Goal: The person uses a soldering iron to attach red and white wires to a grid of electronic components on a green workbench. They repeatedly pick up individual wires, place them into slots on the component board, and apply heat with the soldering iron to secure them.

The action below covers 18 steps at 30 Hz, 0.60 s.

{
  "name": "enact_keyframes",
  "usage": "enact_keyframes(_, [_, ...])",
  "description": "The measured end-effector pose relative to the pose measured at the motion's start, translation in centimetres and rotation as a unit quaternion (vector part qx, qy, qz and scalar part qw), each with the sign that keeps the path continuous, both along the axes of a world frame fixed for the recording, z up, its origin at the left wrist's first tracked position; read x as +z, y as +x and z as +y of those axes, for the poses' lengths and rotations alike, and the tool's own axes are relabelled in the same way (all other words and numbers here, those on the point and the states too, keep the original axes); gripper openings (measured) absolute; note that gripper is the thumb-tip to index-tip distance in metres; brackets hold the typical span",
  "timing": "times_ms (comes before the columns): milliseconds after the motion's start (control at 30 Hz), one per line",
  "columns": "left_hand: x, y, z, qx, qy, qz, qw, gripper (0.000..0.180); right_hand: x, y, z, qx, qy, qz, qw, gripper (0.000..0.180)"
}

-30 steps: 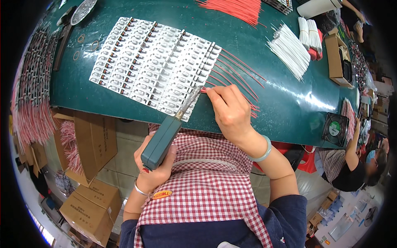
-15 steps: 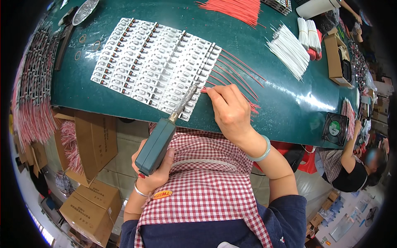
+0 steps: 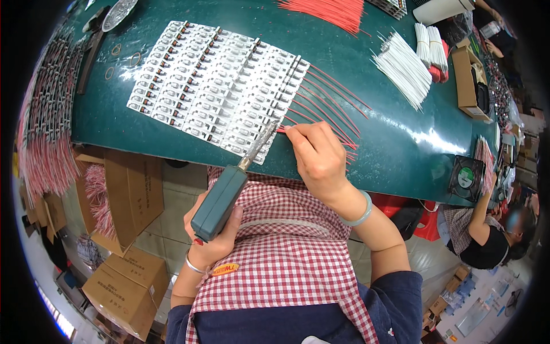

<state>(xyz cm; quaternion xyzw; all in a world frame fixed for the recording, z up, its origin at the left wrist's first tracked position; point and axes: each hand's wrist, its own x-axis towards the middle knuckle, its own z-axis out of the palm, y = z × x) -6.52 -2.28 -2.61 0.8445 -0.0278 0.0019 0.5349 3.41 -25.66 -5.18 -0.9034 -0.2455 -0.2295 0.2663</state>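
My left hand [image 3: 216, 246] is closed around the dark green handle of a soldering iron [image 3: 220, 200]. Its metal tip reaches up to the right edge of a panel of white circuit boards [image 3: 200, 86] with rows of small parts. Right at that tip, my right hand [image 3: 321, 160] pinches a red wire [image 3: 281, 130] by its end, against the panel's edge. Several other red wires [image 3: 335, 103] run from the same edge out to the right over the table, some passing behind my right hand. The exact contact between tip, wire and board is too small to tell.
Loose red wires [image 3: 326, 12] lie at the far side of the green table [image 3: 401, 155], with white wires [image 3: 404, 71] farther right. A small fan [image 3: 463, 178] stands by the right edge. Finished-looking wired strips [image 3: 48, 109] hang at left, above cardboard boxes [image 3: 129, 286]. A co-worker [image 3: 487, 235] sits at right.
The iron's tip and my right fingertips have shifted slightly toward me along the panel's right edge. Both hands keep their grips.
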Motion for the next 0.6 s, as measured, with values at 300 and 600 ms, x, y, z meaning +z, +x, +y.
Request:
enact_keyframes(300, [0.8, 0.5, -0.1, -0.030, 0.030, 0.016, 0.999, 0.025, 0.4, 0.2, 0.3, -0.003, 0.003, -0.001, 1.000, 0.025])
enact_keyframes(600, [-0.2, -0.4, 0.3, 0.007, 0.034, -0.018, 0.999, 0.024, 0.4, 0.2, 0.4, -0.002, 0.000, -0.007, 1.000, 0.025])
